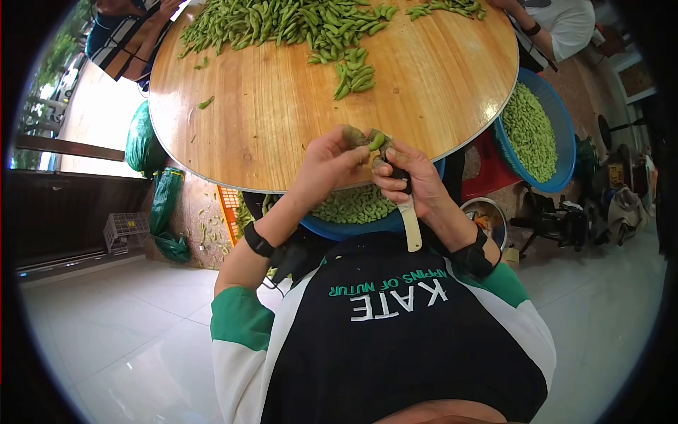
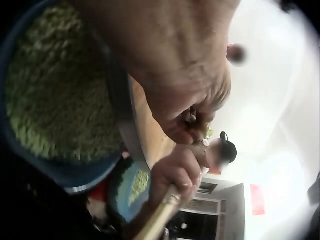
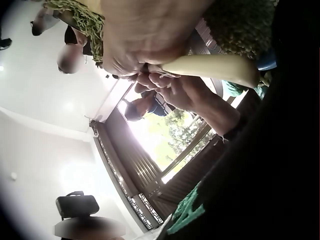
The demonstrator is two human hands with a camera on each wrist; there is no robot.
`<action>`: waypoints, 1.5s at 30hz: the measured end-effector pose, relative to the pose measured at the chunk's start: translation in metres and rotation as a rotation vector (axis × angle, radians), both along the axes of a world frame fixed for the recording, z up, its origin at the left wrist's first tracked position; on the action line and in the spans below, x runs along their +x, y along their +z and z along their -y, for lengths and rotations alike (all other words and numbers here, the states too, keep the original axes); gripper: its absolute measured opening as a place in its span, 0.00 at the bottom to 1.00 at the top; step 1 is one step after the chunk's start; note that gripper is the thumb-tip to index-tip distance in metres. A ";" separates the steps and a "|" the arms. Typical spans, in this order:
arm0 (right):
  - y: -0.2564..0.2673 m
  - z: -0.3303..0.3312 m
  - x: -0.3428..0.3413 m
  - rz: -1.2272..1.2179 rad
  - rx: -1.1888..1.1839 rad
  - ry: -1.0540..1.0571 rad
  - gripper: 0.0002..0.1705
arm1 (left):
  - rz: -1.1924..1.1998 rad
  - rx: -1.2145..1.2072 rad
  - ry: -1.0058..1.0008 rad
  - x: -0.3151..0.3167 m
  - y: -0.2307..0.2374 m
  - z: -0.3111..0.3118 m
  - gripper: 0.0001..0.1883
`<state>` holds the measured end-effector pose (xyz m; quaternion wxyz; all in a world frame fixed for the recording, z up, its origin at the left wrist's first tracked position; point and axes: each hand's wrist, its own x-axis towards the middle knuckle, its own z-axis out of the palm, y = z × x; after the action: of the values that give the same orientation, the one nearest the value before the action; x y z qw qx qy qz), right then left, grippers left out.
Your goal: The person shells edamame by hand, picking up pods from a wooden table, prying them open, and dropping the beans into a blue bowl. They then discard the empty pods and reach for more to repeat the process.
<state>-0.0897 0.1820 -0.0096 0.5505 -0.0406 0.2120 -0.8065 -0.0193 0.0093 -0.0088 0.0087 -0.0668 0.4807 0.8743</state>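
Note:
Over the near edge of the round wooden table [image 1: 268, 120], my two hands meet around a green soybean pod [image 1: 378, 140]. My left hand [image 1: 330, 161] pinches the pod between thumb and fingers. My right hand [image 1: 417, 177] grips a tool with a long, flat cream handle [image 1: 411, 227]. That handle points back toward my body, and the tool's working end is hidden among the fingers. In the right wrist view the cream handle [image 3: 212, 68] sticks out from under the palm. Right below the hands, under the table edge, a blue basin [image 1: 311, 225] holds shelled green beans [image 1: 357, 205].
A large heap of pods [image 1: 275, 21] covers the table's far side, with a small cluster [image 1: 354, 74] nearer. Another blue basin [image 1: 569, 141] of beans stands right. Green sacks [image 1: 146, 141] and an orange crate [image 1: 227, 210] are at left. Other people sit across the table.

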 end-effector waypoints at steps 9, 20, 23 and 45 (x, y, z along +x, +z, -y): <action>-0.007 0.001 0.009 0.076 -0.050 0.014 0.19 | -0.329 -1.168 0.245 0.012 0.018 -0.003 0.06; 0.000 -0.004 0.014 -0.750 0.460 -0.327 0.16 | 0.030 -0.834 0.215 0.021 0.007 -0.025 0.08; -0.009 -0.002 0.012 -1.022 0.465 -0.344 0.14 | -0.164 -1.029 0.268 0.026 0.006 -0.031 0.05; -0.003 -0.012 0.016 -0.807 0.583 -0.152 0.05 | -0.030 -0.244 0.128 0.029 -0.005 -0.031 0.12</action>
<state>-0.0740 0.1937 -0.0126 0.3526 -0.1782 0.6266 -0.6718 0.0098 0.0398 -0.0141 -0.0625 -0.0850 0.5781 0.8092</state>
